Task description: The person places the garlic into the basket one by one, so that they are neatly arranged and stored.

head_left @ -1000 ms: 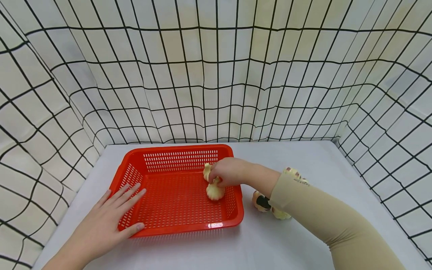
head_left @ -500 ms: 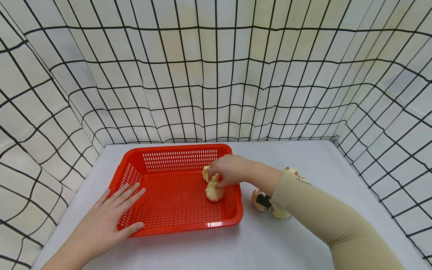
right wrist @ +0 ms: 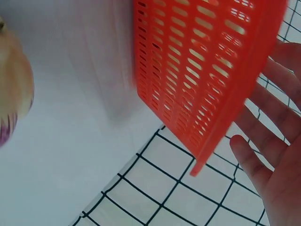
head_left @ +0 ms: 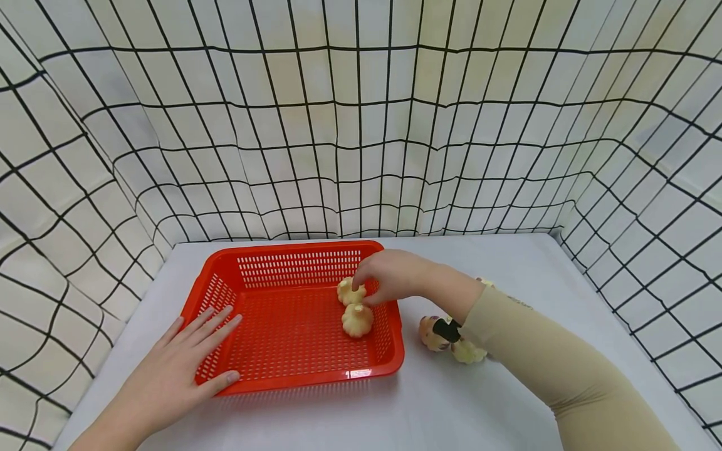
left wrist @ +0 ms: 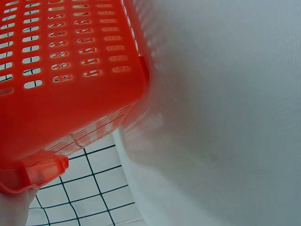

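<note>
As the right hand (head_left: 393, 275) lifts away loose-fingered, two garlic bulbs (head_left: 358, 321) lie placed in the mid-frame basket (head_left: 304, 380), left hand (head_left: 179, 358) straight-fingered against it.

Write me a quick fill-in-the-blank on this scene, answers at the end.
1. The basket is ____ in colour.
2. Inside the basket, ____ garlic bulbs show.
3. In the head view, the left hand, fingers spread, is at the ____ end of the basket.
4. The right hand is close to the garlic bulbs, and a beige sleeve shows on the ____ arm.

Missing words: red; two; left; right.
</note>
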`<state>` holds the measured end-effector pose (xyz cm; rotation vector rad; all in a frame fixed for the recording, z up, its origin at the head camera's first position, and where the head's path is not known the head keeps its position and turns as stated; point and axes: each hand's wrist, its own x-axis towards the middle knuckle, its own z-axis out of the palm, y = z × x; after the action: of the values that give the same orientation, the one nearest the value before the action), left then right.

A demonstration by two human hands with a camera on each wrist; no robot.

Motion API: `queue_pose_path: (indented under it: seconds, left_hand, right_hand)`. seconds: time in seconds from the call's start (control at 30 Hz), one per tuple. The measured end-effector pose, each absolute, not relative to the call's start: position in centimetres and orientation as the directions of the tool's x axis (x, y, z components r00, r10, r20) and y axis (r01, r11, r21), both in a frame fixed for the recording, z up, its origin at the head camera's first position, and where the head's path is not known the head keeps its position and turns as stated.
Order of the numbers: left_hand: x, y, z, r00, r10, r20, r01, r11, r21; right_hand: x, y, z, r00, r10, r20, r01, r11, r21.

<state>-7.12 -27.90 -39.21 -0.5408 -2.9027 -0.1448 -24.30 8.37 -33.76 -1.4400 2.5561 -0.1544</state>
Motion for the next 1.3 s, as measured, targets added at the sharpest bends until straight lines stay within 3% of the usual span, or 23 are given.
queue_pose_path:
  seconds: [0.53,0.77,1.3]
  left_hand:
    - [-7.2,-28.0,-39.3,-0.913,0.352,0.204,0.372,0.926,0.064]
    - [-7.2,-28.0,-39.3,-0.917,0.35,0.194,0.368,0.927,0.067]
    - [-7.2,-28.0,-39.2,-0.918,0.347,0.195,0.365,0.929,0.066]
  right_hand:
    - [-24.0,13.0,-32.8,-0.562,-0.825,-0.064,-0.796,0.56,-0.231]
    - [-23.3,16.1,-33.6,-0.64,-0.755,-0.142,-0.713,0.652,-0.256]
    - [-21.3,21.7,-35.7,-0.728,-0.621,-0.29,-0.531,0.778,-0.335]
